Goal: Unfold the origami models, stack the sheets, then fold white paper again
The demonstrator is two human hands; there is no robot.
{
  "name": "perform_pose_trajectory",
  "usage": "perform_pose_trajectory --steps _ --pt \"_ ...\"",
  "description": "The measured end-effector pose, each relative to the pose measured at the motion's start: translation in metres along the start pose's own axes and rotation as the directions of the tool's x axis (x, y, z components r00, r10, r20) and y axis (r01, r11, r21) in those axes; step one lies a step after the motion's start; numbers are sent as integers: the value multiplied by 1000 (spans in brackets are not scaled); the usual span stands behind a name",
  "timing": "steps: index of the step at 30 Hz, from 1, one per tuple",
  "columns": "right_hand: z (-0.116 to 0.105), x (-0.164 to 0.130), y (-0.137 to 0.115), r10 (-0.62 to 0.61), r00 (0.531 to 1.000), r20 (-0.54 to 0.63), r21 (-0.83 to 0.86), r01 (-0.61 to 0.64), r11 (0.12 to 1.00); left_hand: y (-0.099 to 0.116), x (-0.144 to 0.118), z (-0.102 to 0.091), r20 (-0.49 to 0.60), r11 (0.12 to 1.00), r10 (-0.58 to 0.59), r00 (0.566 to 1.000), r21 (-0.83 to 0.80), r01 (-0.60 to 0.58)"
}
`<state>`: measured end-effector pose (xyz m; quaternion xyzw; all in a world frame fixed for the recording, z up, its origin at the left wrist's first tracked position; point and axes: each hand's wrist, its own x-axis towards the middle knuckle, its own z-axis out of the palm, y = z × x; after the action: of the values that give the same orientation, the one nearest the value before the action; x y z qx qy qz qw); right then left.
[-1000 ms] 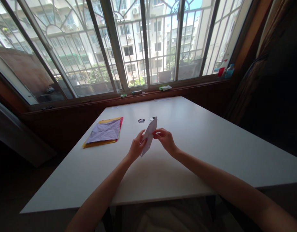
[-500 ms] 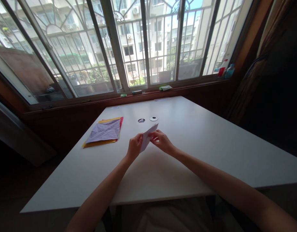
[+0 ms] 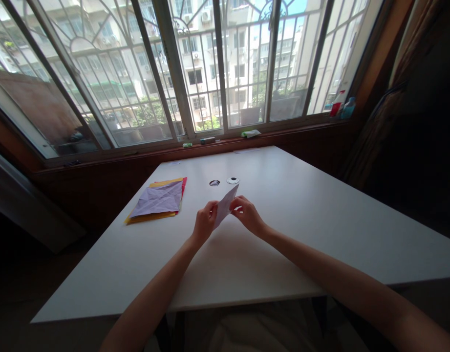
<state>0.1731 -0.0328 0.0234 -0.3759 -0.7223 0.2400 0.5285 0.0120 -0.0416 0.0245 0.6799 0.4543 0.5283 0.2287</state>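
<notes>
- On the left part of the white, smooth-topped counter [image 3: 320,234]: a creased, pale purple sheet [image 3: 159,198], flat over a yellow sheet [image 3: 128,221] and a red sheet [image 3: 184,183], both showing at the edges; well apart from the hands.
- Left hand [image 3: 205,219]: grip clamped, thumb against fingers, on the left edge of a thin, pale lilac sheet of paper [image 3: 225,209], apparently folded.
- Farther back on the counter: a small, dark, round hole [image 3: 214,183].
- Paper: between the two hands, tilted, apparently raised off the counter. Long axis slanting from near left up to far right, ending in a pointed corner. Right of the left grip, left of the right one; neither hand clearly nearer.
- Just beyond that corner: a flat, white, round disc with a dark centre [image 3: 230,181].
- Right hand [image 3: 249,217]: fingers curled, tips at the paper's right side, seemingly touching; impossible to say whether clamped on it or merely resting there.
</notes>
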Motion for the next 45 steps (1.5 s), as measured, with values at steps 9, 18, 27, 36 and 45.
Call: perform_pose_trajectory --steps 9,18,27,36,45 --pt "0 -1 -6 -10 999 -37 -32 9 999 7 -3 2 167 988 55 984 -150 -30" --pt "1 -3 -5 -44 994 -100 23 47 999 0 -1 6 211 942 -60 976 -311 126" --pt "-3 4 3 95 974 -206 58 -85 995 -7 5 1 189 773 -322 928 -514 373" --pt "-5 8 -8 350 929 121 500 -362 786 2 6 -6 397 672 -306 866 -554 491" --pt "-4 7 -9 357 915 190 448 -404 798 -7 6 -4 369 708 -333 868 -510 489"
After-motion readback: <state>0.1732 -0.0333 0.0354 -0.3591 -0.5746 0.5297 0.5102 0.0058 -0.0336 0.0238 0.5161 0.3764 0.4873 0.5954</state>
